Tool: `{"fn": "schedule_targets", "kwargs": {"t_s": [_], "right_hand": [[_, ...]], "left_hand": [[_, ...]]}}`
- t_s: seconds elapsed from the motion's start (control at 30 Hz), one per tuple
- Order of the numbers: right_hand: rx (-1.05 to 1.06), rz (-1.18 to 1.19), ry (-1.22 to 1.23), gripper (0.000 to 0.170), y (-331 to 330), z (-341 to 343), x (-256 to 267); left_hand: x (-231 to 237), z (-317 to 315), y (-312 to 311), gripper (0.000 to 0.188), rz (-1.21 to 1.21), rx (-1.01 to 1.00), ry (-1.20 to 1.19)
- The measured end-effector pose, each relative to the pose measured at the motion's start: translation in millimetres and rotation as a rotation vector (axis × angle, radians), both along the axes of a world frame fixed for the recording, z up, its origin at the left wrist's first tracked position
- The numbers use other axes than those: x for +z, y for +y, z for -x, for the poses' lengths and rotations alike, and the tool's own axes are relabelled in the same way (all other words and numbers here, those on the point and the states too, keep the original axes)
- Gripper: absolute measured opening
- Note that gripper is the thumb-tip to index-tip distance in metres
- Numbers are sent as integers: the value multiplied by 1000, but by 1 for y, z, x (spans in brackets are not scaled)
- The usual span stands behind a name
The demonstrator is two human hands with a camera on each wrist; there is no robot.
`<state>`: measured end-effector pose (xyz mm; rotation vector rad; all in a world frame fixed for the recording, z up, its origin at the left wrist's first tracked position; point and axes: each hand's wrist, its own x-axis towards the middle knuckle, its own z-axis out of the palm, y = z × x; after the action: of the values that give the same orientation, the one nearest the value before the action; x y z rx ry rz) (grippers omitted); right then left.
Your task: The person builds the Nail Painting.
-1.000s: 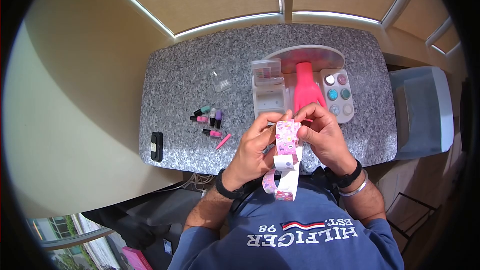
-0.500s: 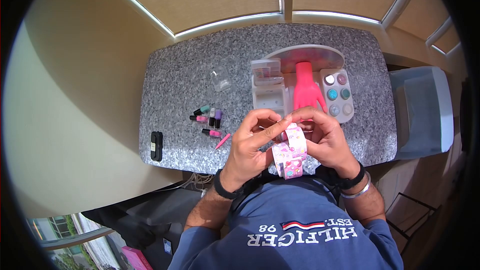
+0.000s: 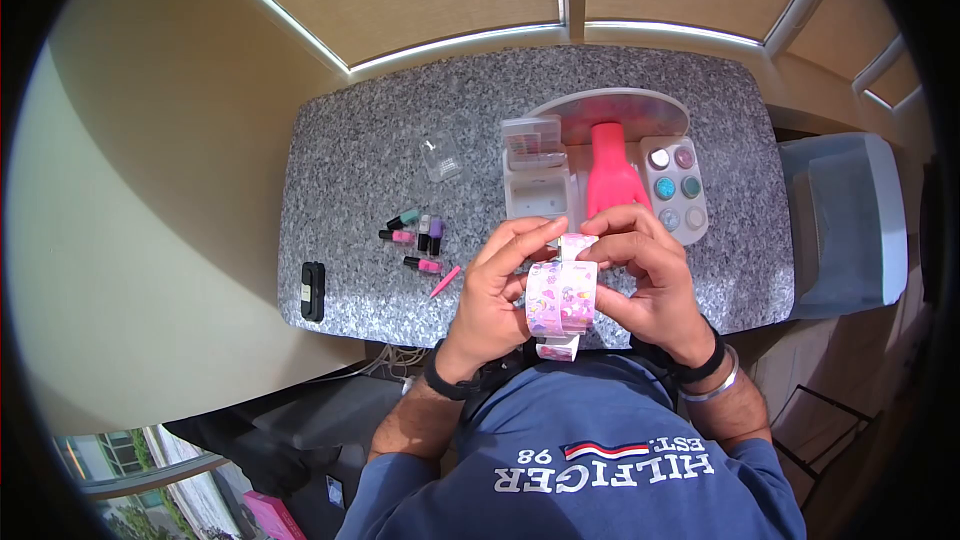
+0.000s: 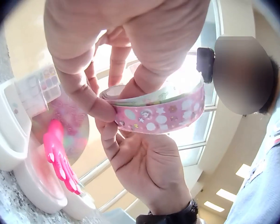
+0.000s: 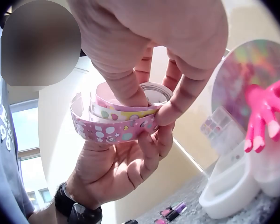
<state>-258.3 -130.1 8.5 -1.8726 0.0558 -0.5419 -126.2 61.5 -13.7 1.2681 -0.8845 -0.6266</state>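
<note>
A loosely coiled roll of pink stickers (image 3: pixel 560 298), printed with small colourful motifs and white on its back, is held up in front of the shirt. My left hand (image 3: pixel 493 290) pinches its left side. On the other side my right hand (image 3: pixel 648 275) grips it with thumb and fingers. The right wrist view shows the right thumb inside the coil (image 5: pixel 119 109), near a tighter inner roll (image 5: pixel 156 93). Wide loops of the sticker strip (image 4: pixel 161 114) bow outward in the left wrist view.
Beyond the hands, a white stand holds a pink model hand (image 3: pixel 612 175), glitter pots (image 3: pixel 665 189) and a clear case (image 3: pixel 532 143). Several nail polish bottles (image 3: pixel 425 235), a pink pen-like stick (image 3: pixel 446 282), clear packaging (image 3: pixel 440 157) and a black case (image 3: pixel 313 292) lie on the speckled table (image 3: pixel 350 170).
The hanging end of the sticker strip has been gathered up into wider loops. Both hands have shifted their fingers on the roll while staying in nearly the same place.
</note>
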Motion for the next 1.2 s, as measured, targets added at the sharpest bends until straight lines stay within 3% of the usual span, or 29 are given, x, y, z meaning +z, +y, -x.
{"fn": "schedule_targets", "kwargs": {"t_s": [0.2,0.3,0.43,0.57,0.63,0.73,0.9,1.0,1.1,1.2], "right_hand": [[35,189,-99,39,2,-1,7],[54,192,-131,44,5,-2,6],[11,248,-124,54,5,-2,12],[-46,28,-25,65,9,4,-2],[-72,87,-28,62,15,4,-5],[-104,190,-48,58,16,4,-8],[-108,270,-44,58,15,7,-12],[-70,214,-30,54,16,8,-8],[-56,-95,-60,51,17,3,-6],[-91,-181,-4,50,16,2,-3]], "left_hand": [[-6,4,1,80,9,-83,340],[-7,0,3,76,-70,-82,63],[-2,4,2,73,-48,14,52],[-5,4,0,75,32,101,29],[-5,5,-2,76,45,143,19],[0,4,-4,64,-69,248,-390],[-1,6,-5,63,-51,253,-355],[-1,6,-4,60,-17,218,-287],[1,3,-1,54,1,162,-262],[1,7,-2,49,28,149,-204]]}}
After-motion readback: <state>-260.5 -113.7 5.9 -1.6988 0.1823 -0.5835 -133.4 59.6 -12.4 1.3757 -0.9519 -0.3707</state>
